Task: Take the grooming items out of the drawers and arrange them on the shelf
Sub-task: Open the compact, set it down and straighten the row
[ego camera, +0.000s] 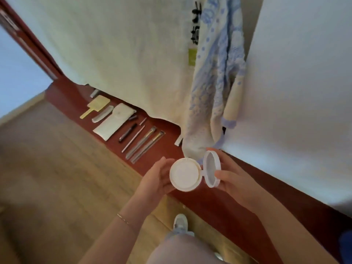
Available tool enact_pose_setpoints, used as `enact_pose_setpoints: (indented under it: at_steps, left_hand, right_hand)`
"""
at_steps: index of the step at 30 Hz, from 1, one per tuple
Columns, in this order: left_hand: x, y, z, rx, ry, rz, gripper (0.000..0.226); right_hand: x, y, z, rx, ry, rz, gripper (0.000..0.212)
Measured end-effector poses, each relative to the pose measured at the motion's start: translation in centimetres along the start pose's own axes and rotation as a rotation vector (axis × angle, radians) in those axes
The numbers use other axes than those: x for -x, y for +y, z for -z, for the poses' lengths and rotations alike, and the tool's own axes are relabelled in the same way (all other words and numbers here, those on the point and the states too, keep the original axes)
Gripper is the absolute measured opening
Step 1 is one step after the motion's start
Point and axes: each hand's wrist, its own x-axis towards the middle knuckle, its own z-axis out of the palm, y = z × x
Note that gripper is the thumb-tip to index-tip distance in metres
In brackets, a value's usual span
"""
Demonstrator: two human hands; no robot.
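I hold the open white compact (185, 174) above the red shelf (167, 139), left hand (156, 180) cupping its base, right hand (231, 178) pinching the lid; I'd close it (gently) and lay it beside the brushes (146, 144)

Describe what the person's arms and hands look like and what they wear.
Both forearms are bare, with no sleeves showing. The left hand has a thin gold-coloured chain bracelet round its wrist. The right hand carries no ring, watch or bracelet that shows. No gloves on either hand. Nail details are too blurred to tell.
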Motion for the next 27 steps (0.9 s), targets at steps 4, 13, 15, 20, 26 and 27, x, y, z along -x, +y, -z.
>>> enact_pose_setpoints:
  at_steps: [4, 13, 15, 20, 26, 27]
  left_hand:
    - [-0.2, -1.7, 3.2, -0.369, -0.037, -0.152, 0.053]
    - [-7.7, -1.3, 6.6, -1.145, -0.144, -0.362, 0.097]
    - [-9.8, -0.1, 7.3, -1.248, -0.178, -0.392, 0.097]
    - [-13.8, 1.4, 9.4, -1.49, -0.248, -0.642, 0.089]
    - [-17.2, 1.7, 10.3, -1.526, -0.404, -0.805, 0.083]
    - [-17.5, 1.6, 10.4, -1.532, -0.428, -0.83, 0.083]
  right_hand:
    - [-2.1, 2.4, -1.4, 0.016, 0.025, -0.068, 0.048]
    - [-8.2, 5.0, -3.0, 0.066, 0.148, -0.173, 0.055]
    - [-9.7, 4.9, -3.6, 0.018, 0.22, -0.221, 0.057]
    - [-12.0, 5.4, -5.5, -0.081, 0.402, -0.294, 0.056]
    - [-12.9, 6.3, -8.0, -0.17, 0.674, -0.259, 0.044]
    - [-13.0, 6.6, -8.4, -0.174, 0.727, -0.256, 0.042]
